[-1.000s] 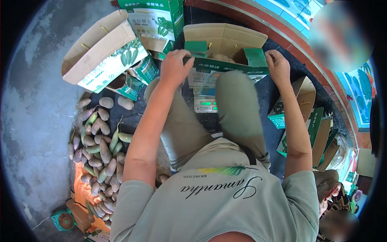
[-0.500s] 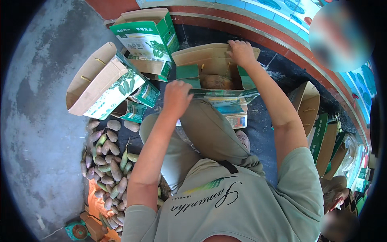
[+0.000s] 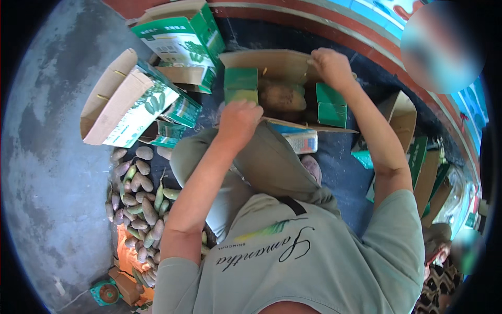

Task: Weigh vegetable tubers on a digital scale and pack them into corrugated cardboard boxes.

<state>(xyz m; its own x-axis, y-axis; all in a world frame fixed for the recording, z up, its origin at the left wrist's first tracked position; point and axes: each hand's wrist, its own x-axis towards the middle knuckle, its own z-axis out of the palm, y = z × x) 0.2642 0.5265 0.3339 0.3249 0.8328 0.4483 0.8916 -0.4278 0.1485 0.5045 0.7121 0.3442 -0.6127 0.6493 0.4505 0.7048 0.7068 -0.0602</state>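
Note:
An open cardboard box (image 3: 272, 65) with green flaps stands on the floor just past my knees. Brown tubers (image 3: 282, 97) lie inside it. My left hand (image 3: 238, 123) is closed on the box's near flap, over my left knee. On the far side, my right hand (image 3: 329, 68) grips the upper edge of the far flap. Both forearms reach forward from my grey shirt.
Two more green-and-white cartons lie open at the left (image 3: 130, 104) and far left (image 3: 178, 36). A pile of tubers (image 3: 138, 204) covers the concrete floor beside my left leg. Flat folded cartons (image 3: 418, 162) lean at the right. Another person (image 3: 444, 261) sits at the lower right.
My right hand has gone from the box's right side to its far flap. My left hand has drawn back to the near flap. The box's far flap now stands open.

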